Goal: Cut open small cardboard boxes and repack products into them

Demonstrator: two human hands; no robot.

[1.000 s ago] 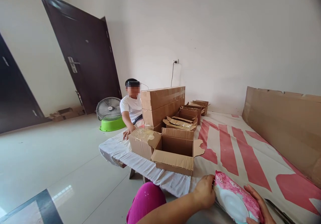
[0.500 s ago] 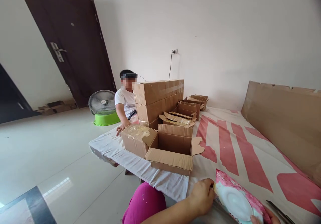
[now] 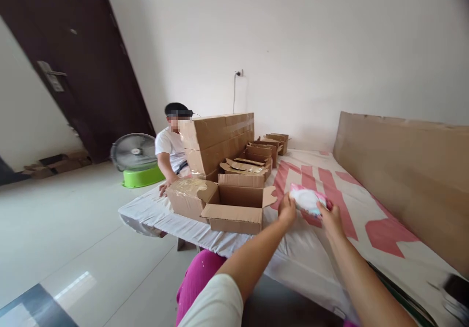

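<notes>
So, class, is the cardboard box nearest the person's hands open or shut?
Open: the cardboard box, nearest the left hand, has its right side flap sticking outward and its inside walls showing.

The pink-and-white packet (image 3: 308, 202) is motion-blurred, its print unreadable, its ends partly covered by the left hand (image 3: 287, 211) and right hand (image 3: 331, 217). A front flap (image 3: 232, 213) hides the nearest open box's (image 3: 238, 226) floor. The dark object (image 3: 456, 288) at lower right is too blurred to identify.

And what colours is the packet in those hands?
The packet is pink, white and pale blue, shown in the head view.
</notes>
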